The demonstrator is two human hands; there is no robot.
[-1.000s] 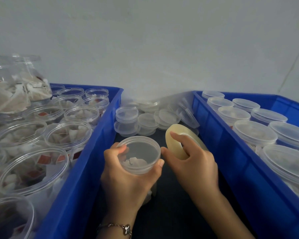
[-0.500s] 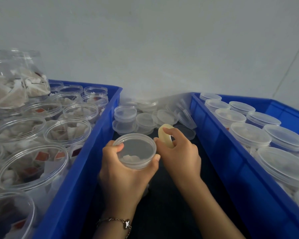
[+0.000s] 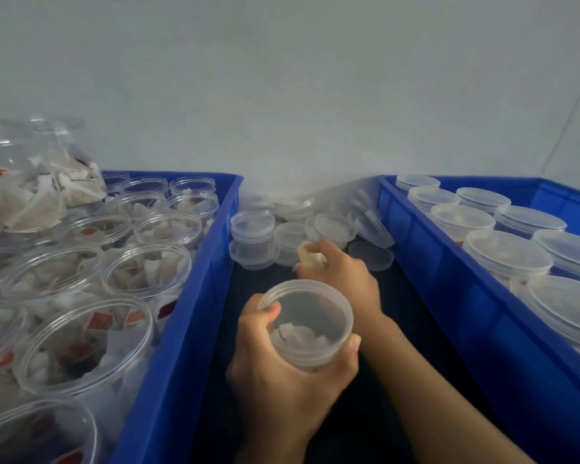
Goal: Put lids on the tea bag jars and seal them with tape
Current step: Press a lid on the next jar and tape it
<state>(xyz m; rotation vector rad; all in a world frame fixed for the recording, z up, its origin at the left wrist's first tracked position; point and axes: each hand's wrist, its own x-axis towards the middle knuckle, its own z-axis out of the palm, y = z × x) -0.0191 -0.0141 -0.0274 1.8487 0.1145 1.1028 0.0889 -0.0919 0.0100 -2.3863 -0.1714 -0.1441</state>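
Gripping a lidded clear plastic jar [image 3: 310,324] from below and behind, the left hand [image 3: 282,380] has its thumb hooked over the near-left rim and its fingers wrapped round the far-right wall; jar held up over the dark mat [image 3: 399,329] between the 2 crates, tilted slightly toward the camera; pale tea bags show through the frosted lid; right hand [image 3: 342,279] reaches forward past the jar, wrist crossing behind it, fingers curled round a roll of tape [image 3: 307,254], yellowish and translucent, only its edge showing above the knuckles; hand and roll are motion-blurred; just beyond the right hand lies a heap of loose lids [image 3: 282,239], round, shallow, cloudy plastic, some stacked 2 or 3 high, some in a clear bag by the wall; left blue crate [image 3: 181,329] is hard glossy plastic, packed with open jars [image 3: 148,269], threaded clear rims, white tea bags with red tags inside; a big clear bag of tea bags [image 3: 37,189] sits on top at far left; right blue crate [image 3: 449,296] holds lidded jars [image 3: 506,252] in rows, flat frosted tops; plain grey wall [image 3: 298,95] behind.
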